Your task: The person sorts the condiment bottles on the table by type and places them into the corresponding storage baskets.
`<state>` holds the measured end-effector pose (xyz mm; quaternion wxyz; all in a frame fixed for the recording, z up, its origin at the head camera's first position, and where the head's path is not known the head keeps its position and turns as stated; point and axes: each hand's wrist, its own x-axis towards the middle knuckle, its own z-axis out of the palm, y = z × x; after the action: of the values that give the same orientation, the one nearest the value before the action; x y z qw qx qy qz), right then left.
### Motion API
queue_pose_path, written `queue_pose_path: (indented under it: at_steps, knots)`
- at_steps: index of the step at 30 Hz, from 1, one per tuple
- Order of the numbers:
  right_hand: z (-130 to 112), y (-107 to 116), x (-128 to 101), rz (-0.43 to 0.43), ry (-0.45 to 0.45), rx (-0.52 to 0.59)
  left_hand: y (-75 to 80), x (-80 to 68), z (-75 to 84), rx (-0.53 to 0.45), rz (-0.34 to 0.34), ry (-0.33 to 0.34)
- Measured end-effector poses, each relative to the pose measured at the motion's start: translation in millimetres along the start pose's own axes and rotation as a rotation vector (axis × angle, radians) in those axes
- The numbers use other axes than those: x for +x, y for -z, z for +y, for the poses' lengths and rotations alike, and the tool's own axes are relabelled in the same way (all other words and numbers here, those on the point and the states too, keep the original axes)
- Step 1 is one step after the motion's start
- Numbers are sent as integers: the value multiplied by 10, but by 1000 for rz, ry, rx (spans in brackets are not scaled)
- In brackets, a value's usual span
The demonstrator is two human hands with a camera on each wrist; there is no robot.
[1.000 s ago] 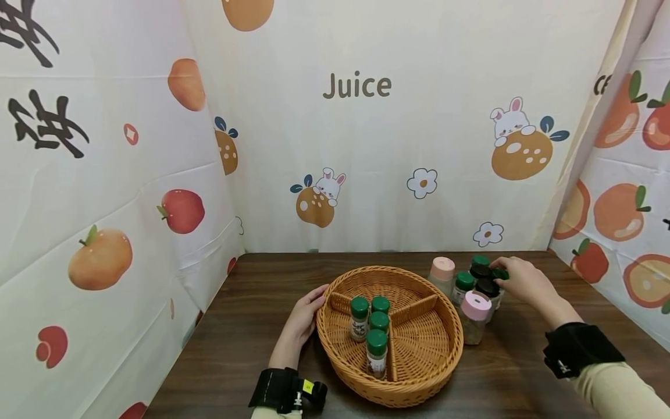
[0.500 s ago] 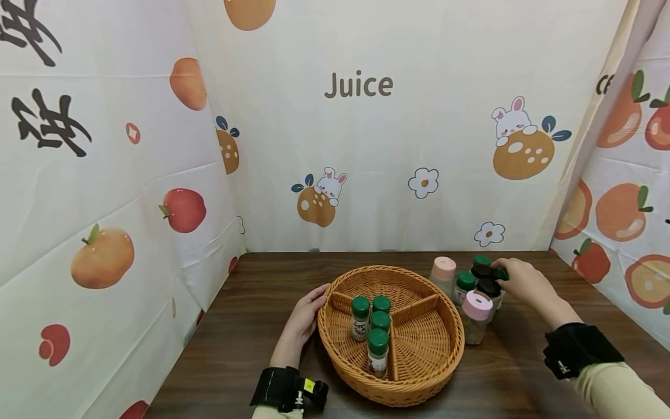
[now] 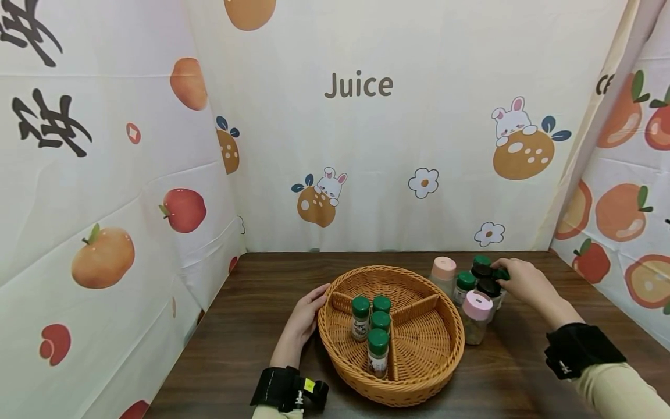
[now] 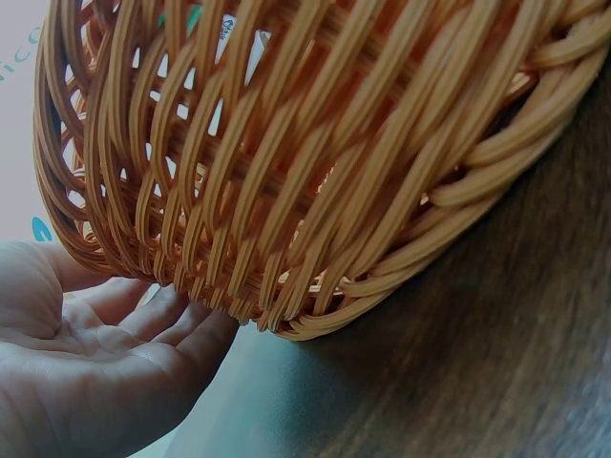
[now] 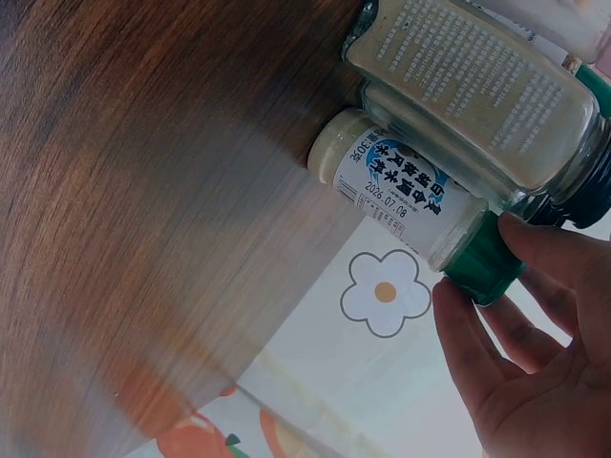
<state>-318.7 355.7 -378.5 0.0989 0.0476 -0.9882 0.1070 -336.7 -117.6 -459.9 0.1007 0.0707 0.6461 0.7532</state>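
Note:
A round wicker basket (image 3: 419,343) with dividers sits on the dark wooden table, and several green-capped spice jars (image 3: 378,329) stand in its left compartment. My left hand (image 3: 306,311) rests with straight fingers against the basket's left wall (image 4: 315,172); in the left wrist view the left hand (image 4: 95,372) shows an open palm. My right hand (image 3: 523,282) reaches into the cluster of jars to the right of the basket. There the right hand (image 5: 516,382) pinches the green cap (image 5: 482,260) of a small white-powder jar (image 5: 410,196), which still stands on the table.
Beside the held jar stand two pink-capped jars (image 3: 476,314), black-capped jars (image 3: 487,286) and more green-capped ones (image 3: 463,282). A larger labelled jar (image 5: 477,105) touches the held one. Printed cloth walls close in the table on the left, back and right.

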Motion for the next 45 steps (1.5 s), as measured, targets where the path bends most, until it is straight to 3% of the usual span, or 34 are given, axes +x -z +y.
queue_pose_path:
  at_steps: [24, 45]
  knots:
    - [5, 37, -39, 4, 6, -14, -18, -1, 9, -6, 3, 9]
    - [-34, 285, -53, 3, -4, -14, -2, 9, 2, -5, 5, 5]
